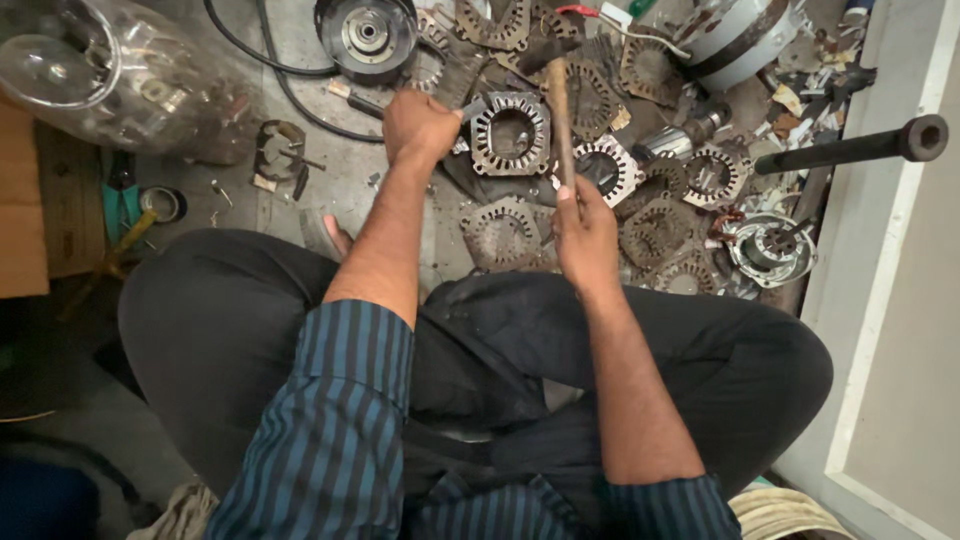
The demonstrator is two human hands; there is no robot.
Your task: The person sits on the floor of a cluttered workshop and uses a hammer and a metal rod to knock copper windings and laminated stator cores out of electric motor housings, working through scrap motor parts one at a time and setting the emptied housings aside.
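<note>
I sit cross-legged on the floor. My right hand (585, 232) grips the wooden handle of a hammer (558, 105), whose dark head is raised above a heap of metal parts. My left hand (418, 125) is closed around a small metal tool, probably a chisel, whose tip rests against the left edge of a round toothed stator core (510, 133) lying flat on the floor. The tool's body is mostly hidden inside my fist.
Several more stator cores (655, 230) lie scattered ahead and to the right. A round motor housing (366, 35) with a black cable sits at the top. A clear plastic bag (110, 70) lies top left, a dark metal rod (850, 150) at right, a cardboard box (40, 210) at left.
</note>
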